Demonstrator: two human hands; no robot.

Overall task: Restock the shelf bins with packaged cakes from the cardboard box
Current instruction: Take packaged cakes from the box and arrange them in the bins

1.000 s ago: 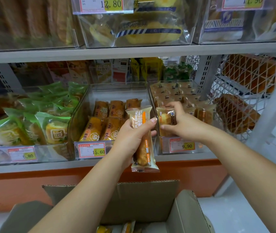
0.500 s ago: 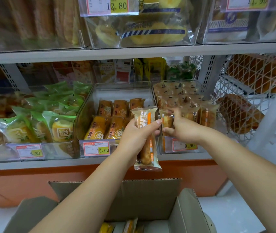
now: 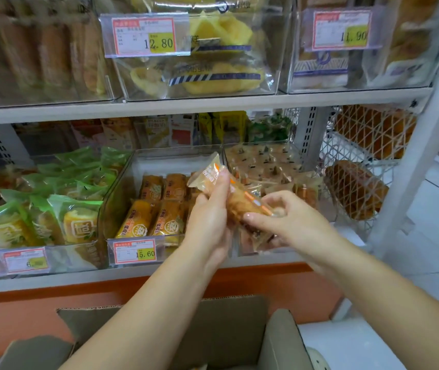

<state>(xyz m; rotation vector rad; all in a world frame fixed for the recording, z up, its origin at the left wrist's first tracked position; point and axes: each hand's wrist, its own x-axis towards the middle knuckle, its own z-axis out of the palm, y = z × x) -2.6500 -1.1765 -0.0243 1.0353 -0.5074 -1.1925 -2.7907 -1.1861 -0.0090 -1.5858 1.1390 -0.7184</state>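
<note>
**One cake, two hands, bin at one o'clock**

My left hand (image 3: 207,220) grips the packaged cake (image 3: 249,200) high up, and my right hand (image 3: 290,222) pinches its lower end. Its long axis runs ten to four o'clock. The clear bin (image 3: 263,144) lies nearer my right hand. There is one cake and one cardboard box (image 3: 229,329).

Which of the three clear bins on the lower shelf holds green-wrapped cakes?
The leftmost bin: its wrappers are green, while the middle bin, tagged 15.60, holds orange packs and the right bin clear, brownish packs.
</note>
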